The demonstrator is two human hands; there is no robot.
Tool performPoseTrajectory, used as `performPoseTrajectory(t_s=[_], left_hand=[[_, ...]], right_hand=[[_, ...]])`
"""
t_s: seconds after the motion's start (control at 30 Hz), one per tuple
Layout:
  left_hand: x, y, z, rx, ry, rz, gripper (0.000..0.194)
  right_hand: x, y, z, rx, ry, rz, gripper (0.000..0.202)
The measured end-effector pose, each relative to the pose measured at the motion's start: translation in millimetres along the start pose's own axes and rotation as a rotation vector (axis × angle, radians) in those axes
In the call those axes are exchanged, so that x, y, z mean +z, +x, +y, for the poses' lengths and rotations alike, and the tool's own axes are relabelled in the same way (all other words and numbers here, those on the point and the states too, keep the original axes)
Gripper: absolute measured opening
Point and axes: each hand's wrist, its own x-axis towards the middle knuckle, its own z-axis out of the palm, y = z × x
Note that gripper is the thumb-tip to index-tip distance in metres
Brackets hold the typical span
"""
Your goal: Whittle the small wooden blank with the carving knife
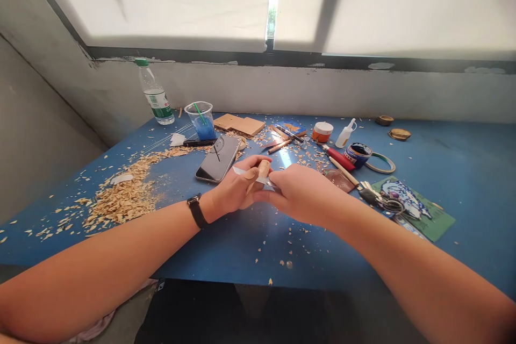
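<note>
Head view, and both hands meet over the middle of the blue table (250,247). The left hand (234,191) is curled around a small wood piece (263,167), only its rounded tip poking out above the fingers. The right hand (300,193) is closed too, pinching a pale blade (252,174) that crosses the wood; its handle is buried in the fist, so what kind of knife it is stays hard to make out. A black watch (197,210) rides the left wrist.

Just beyond the hands lies a phone (218,158), screen dark. Far left, a bottle (155,94) with a green cap; its label has writing, too small to read. A plastic cup (201,119) with a green straw stands beside it. Shavings (123,196) heap up on the left. To the right, a jumble of tools, a white jar (322,131), a tape ring (381,163) and a green mat (427,217) with a blue figure, details blurred.
</note>
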Motion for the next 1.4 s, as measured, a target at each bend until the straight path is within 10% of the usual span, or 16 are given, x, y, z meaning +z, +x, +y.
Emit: performPoseTrajectory(t_s=[1.4], left_hand=[[6.4, -1, 9, -0.163, -0.087, -0.009, 0.063]], right_hand=[[8, 3, 6, -0.086, 0.014, 0.040, 0.046]])
